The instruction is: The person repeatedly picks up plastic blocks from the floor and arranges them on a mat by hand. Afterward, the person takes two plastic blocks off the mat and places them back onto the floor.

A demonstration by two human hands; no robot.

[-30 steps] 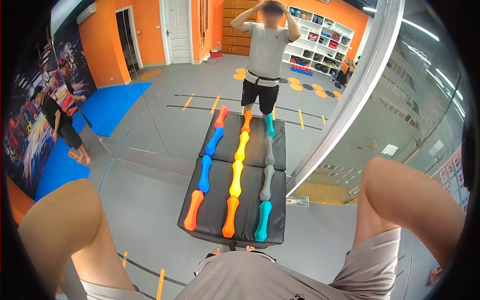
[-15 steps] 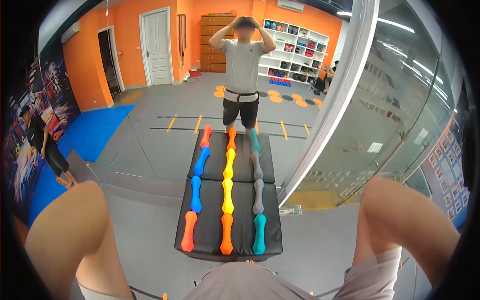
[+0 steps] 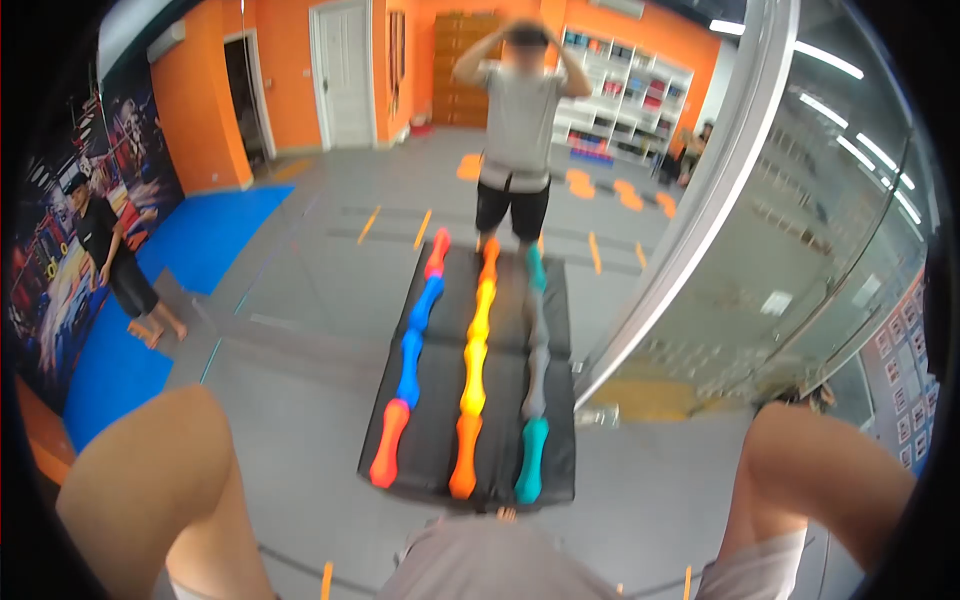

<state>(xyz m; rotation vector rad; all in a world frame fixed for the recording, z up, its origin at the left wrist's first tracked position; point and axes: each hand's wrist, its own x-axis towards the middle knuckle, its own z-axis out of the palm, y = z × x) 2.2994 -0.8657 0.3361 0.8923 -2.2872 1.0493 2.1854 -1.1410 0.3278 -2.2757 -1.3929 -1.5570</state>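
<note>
Both of my hands are outside the direct view; my bent left arm (image 3: 150, 470) and right arm (image 3: 830, 470) rise at the two sides. In the mirror, my reflection (image 3: 520, 110) has both hands raised to the headgear, too blurred to make out the fingers. Below me, a black padded bench (image 3: 430, 480) bears several dumbbells: red (image 3: 391, 440), orange (image 3: 465, 455) and teal (image 3: 533, 460) in the near row. Blue (image 3: 410, 370), yellow (image 3: 474, 378) and grey (image 3: 538, 380) ones lie end to end beyond them. The mirror repeats these rows.
A person (image 3: 105, 240) in dark clothes stands at the left near a blue mat (image 3: 235, 235). On the right are a white frame post (image 3: 690, 200) and glass panels (image 3: 800, 250). Reflected behind are white shelves (image 3: 625, 90), a wooden cabinet (image 3: 465, 65) and a door (image 3: 345, 75).
My view has tilted and shifted, so the bench and dumbbells sit slightly turned and the reflection farther right and higher. The dumbbells keep their places; both arms stay raised.
</note>
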